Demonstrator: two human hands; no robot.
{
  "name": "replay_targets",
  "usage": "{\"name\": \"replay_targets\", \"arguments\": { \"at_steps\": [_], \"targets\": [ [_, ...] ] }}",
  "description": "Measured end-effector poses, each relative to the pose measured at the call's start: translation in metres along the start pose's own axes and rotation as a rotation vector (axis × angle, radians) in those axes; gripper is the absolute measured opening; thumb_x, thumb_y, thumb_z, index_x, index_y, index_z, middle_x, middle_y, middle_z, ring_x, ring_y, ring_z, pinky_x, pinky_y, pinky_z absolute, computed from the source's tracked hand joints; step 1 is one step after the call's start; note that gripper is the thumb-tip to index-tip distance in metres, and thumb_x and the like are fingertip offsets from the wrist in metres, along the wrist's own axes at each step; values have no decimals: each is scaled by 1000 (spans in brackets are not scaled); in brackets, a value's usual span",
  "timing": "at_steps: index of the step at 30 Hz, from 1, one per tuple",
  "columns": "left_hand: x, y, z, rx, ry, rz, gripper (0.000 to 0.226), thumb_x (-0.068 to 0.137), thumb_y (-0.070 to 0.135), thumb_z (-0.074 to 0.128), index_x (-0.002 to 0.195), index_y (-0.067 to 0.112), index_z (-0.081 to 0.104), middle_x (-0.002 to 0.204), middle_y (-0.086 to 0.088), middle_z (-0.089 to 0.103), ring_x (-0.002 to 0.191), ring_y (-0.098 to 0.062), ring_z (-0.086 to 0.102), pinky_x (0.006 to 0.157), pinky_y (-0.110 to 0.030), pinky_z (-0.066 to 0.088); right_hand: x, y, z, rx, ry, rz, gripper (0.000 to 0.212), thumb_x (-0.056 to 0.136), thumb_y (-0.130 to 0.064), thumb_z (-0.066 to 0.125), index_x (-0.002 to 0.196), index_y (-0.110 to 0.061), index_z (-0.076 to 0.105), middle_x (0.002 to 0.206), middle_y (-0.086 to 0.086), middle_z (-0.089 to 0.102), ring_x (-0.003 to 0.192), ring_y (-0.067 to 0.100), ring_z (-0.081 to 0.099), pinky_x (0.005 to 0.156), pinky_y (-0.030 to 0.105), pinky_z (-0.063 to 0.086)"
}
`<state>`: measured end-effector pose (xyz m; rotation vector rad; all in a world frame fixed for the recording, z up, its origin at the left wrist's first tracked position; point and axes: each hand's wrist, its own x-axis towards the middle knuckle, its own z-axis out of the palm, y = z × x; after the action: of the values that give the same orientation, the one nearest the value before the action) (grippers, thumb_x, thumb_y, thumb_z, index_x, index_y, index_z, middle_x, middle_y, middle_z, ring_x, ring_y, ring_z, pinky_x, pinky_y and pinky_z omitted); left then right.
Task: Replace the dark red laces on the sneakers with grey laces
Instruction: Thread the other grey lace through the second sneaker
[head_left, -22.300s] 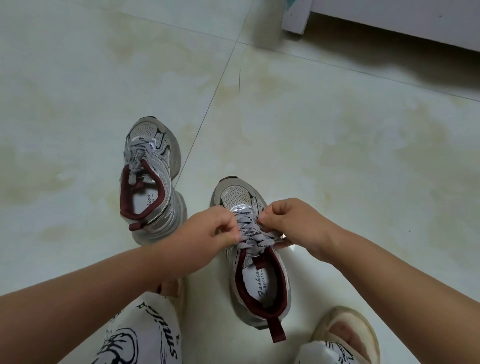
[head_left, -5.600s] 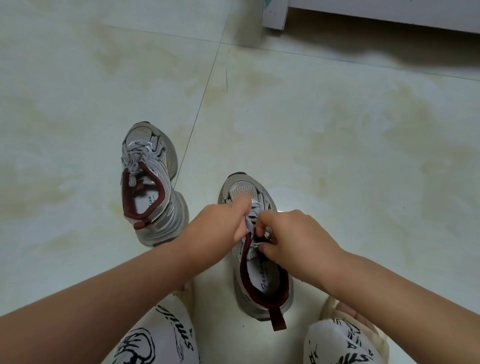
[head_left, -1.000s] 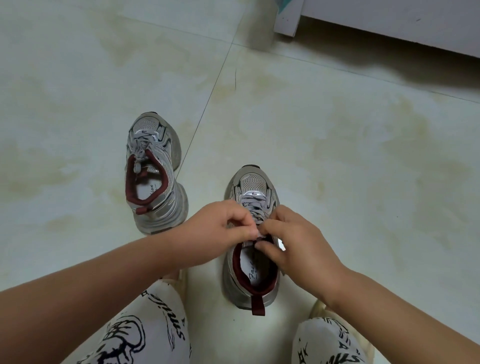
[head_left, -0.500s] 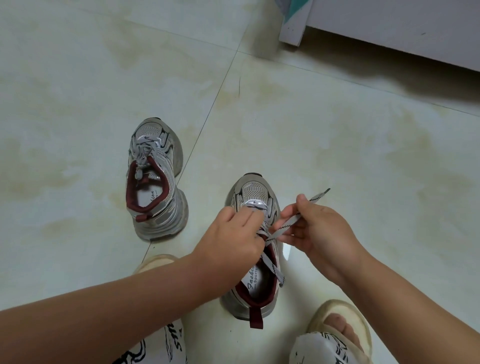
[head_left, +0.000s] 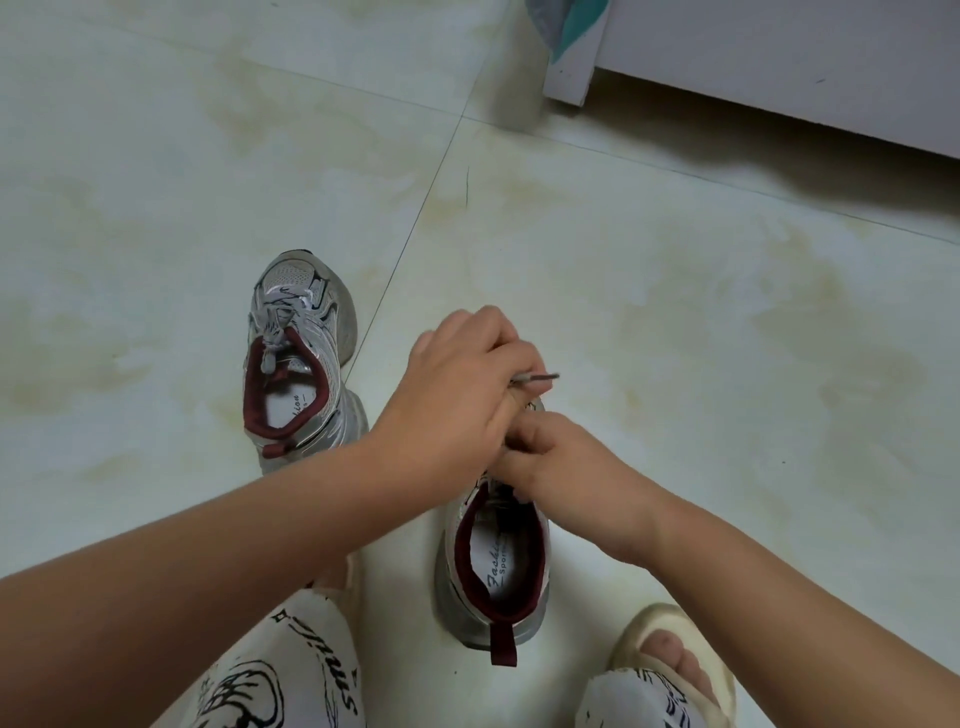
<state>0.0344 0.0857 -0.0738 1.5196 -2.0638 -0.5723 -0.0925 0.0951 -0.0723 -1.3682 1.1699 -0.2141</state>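
1. Grey lace: only its tip shows, sticking out to the right from under the left hand. The rest is hidden by both hands, over the near sneaker.
2. Left hand is curled over the eyelet area and pinches the lace. My read: it keeps the end taut and clear of the work.
3. Right hand sits just behind it at the tongue, fingers curled and touching the left. What it grips I cannot tell; probably the other end, for a knot or tuck.
4. Near sneaker stands upright on the floor between the knees, heel toward the person, so the eyelets face up.
5. Far sneaker is parked to the left, well apart, already laced grey, ends tucked at the collar.
6. Judgement: final tie-off, task nearly done.
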Motion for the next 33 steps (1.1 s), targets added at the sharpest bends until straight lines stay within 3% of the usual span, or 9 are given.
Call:
{"name": "replay_targets", "arguments": {
  "at_steps": [5,9,14,19,22,25,28,31,33],
  "targets": [
    [9,6,0,-214,-292,-239,27,95,34,43,85,15,59,68,12,53,70,-4,52,68,-27,37,-8,-7,0,74,43,26,51,93,-14,44,43,-22,48,48,-7,35,46,6,29,46,16,27],
    [-3,4,-3,-410,-345,-320,22,91,26,52,70,28,49,53,10,51,49,1,47,56,-18,38,-13,-6,-6,327,113,138,47,93,-20,41,50,-22,60,52,1,50,52,14,43,58,20,40],
    [-15,-1,1,-181,-295,-260,10,81,26,67,81,23,57,79,11,54,80,-10,52,75,-24,40,-10,-2,-12,461,112,219,34,96,-18,39,68,-7,56,55,8,53,48,18,44,57,25,41],
    [-19,4,5,-128,-147,-202,11,80,19,67,72,20,60,70,15,46,70,-1,45,64,-8,32,-10,-1,-11,439,112,221,34,98,-19,43,74,-3,61,60,9,60,47,15,53,55,19,49],
    [-26,9,10,-207,-103,-312,27,84,19,64,64,29,48,61,14,55,62,1,51,59,-13,36,-9,3,-10,537,205,233,15,92,-15,56,87,-1,59,57,7,61,43,14,54,53,21,50],
    [-28,16,7,-187,-58,-300,12,85,19,62,80,29,57,76,8,63,73,-9,56,68,-22,41,-11,4,-9,590,216,238,11,91,-8,56,81,-3,58,56,8,61,41,13,54,50,19,50],
    [-23,19,2,-17,-174,-158,22,94,21,47,104,18,66,94,-1,68,91,-18,60,76,-22,37,-14,4,-10,450,175,199,20,91,-1,50,75,0,61,62,11,61,46,15,52,56,19,50],
    [-21,14,2,224,-241,35,26,89,18,43,90,10,68,84,-7,63,84,-29,61,70,-33,42,-15,-1,-13,374,170,180,8,85,4,48,85,-3,53,66,13,59,54,19,51,66,27,47],
    [-16,9,1,279,-361,-81,17,92,16,47,90,11,63,85,-4,60,85,-26,58,72,-34,43,-15,-1,-13,305,198,146,16,80,5,52,88,-9,47,73,14,59,61,22,52,69,28,44]
  ]
}}
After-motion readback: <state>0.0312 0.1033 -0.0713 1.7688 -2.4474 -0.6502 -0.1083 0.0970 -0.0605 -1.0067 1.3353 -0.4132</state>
